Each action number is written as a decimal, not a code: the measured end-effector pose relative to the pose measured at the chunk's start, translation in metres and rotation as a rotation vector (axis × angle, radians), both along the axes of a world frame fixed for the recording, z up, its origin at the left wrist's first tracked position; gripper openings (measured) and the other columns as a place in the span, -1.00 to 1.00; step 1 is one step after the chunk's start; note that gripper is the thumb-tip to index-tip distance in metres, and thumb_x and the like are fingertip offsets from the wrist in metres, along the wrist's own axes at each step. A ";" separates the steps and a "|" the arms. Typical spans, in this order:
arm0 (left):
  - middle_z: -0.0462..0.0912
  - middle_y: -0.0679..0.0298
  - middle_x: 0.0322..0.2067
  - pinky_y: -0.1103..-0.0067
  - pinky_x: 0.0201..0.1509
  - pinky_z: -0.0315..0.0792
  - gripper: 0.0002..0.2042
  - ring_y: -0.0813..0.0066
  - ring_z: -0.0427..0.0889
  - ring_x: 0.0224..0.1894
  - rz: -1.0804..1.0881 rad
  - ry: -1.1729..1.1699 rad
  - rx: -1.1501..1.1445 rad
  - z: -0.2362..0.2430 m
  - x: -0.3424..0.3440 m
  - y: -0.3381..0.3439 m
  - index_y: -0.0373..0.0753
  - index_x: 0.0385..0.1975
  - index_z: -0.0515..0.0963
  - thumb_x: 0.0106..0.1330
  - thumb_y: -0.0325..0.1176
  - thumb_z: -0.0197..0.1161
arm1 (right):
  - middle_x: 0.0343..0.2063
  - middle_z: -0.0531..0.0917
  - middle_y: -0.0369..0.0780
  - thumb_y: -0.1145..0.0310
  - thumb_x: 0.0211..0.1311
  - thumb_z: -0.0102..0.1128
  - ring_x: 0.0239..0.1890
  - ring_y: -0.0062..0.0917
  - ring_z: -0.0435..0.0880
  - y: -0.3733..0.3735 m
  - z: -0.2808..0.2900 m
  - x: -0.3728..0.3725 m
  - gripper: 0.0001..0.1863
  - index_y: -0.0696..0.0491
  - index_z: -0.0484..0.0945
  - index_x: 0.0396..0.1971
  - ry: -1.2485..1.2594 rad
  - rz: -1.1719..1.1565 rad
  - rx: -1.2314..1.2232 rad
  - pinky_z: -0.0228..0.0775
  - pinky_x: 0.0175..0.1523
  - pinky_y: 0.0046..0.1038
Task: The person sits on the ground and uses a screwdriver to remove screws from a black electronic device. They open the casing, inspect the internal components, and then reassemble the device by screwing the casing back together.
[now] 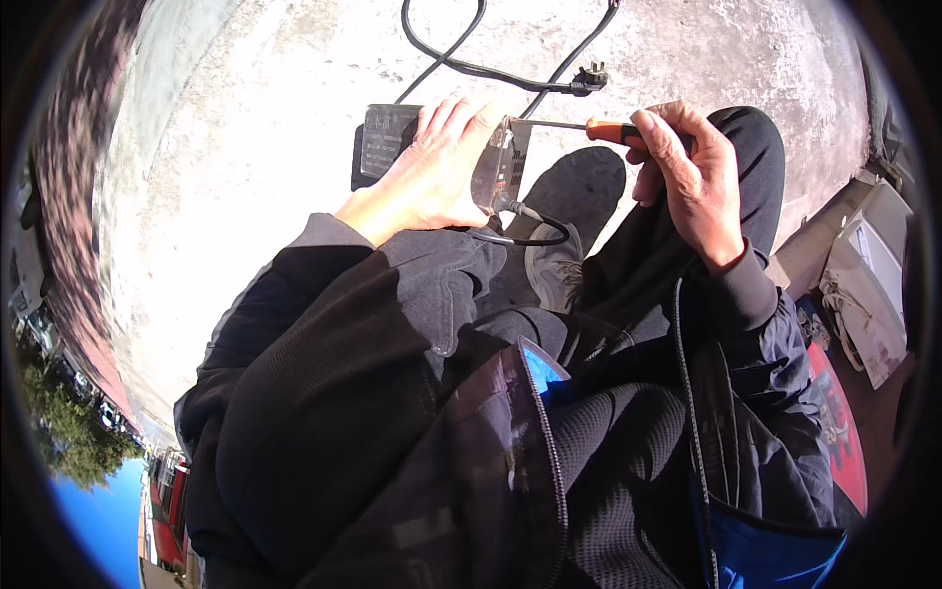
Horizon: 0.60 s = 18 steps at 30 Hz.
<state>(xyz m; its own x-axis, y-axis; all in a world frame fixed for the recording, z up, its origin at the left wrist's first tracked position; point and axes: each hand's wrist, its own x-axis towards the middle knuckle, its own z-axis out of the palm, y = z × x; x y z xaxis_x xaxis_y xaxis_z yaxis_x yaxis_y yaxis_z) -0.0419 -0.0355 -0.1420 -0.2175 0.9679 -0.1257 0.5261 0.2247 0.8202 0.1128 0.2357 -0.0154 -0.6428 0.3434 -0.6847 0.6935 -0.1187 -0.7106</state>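
Note:
My left hand (442, 162) is wrapped over a black box-shaped power adapter (389, 139), steadying it against my left knee. Pale print covers its upper face, too small to make out. In my right hand (693, 172) is a screwdriver (613, 131) with an orange and black handle, pinched between thumb and fingers. Its thin shaft runs left to the top corner of the adapter's end face (502, 162). Whether the tip sits in a screw is too small to tell. A short black cable (549, 236) loops out of the lower part of that end face.
Beyond the adapter a black power cord (461, 67) lies looped on the sunlit concrete ground (265, 118), with its plug (590, 79) at one end. My shoe (554, 275) is below the adapter. At the right are a white box-like object (868, 275) and a red rounded surface (836, 422).

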 end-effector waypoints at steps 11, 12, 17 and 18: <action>0.24 -0.17 0.52 -0.02 0.69 0.09 0.27 -0.27 0.20 0.59 0.007 -0.034 -0.008 -0.004 -0.001 0.004 -0.20 0.65 0.10 -0.19 -0.19 0.70 | -0.27 0.72 -0.20 0.20 0.66 0.29 -0.42 -0.65 0.71 -0.006 -0.007 0.004 -0.63 0.26 0.55 0.08 0.190 -0.087 0.020 0.59 -0.30 -0.58; 0.24 -0.19 0.50 -0.03 0.70 0.05 0.26 -0.28 0.18 0.59 -0.003 -0.038 -0.012 -0.004 -0.002 0.005 -0.23 0.64 0.10 -0.17 -0.15 0.71 | -0.31 0.73 -0.19 0.17 0.68 0.26 -0.51 -0.67 0.66 -0.004 -0.007 0.002 -0.62 0.24 0.57 0.07 0.017 -0.110 0.048 0.52 -0.40 -0.60; 0.25 -0.16 0.51 0.00 0.68 0.09 0.27 -0.24 0.22 0.58 0.010 -0.022 0.000 -0.007 -0.001 0.005 -0.19 0.66 0.10 -0.19 -0.18 0.70 | -0.06 0.70 -0.17 0.32 0.61 0.35 -0.07 -0.55 0.78 -0.009 -0.007 0.008 -0.57 0.25 0.49 0.25 0.302 -0.073 0.012 0.67 0.09 -0.47; 0.25 -0.16 0.51 0.00 0.68 0.09 0.28 -0.24 0.22 0.58 0.011 -0.018 -0.006 -0.008 0.000 0.004 -0.19 0.65 0.10 -0.20 -0.18 0.71 | -0.03 0.69 -0.16 0.33 0.61 0.34 -0.06 -0.55 0.78 -0.012 -0.008 0.010 -0.58 0.26 0.49 0.25 0.293 -0.123 0.004 0.67 0.10 -0.47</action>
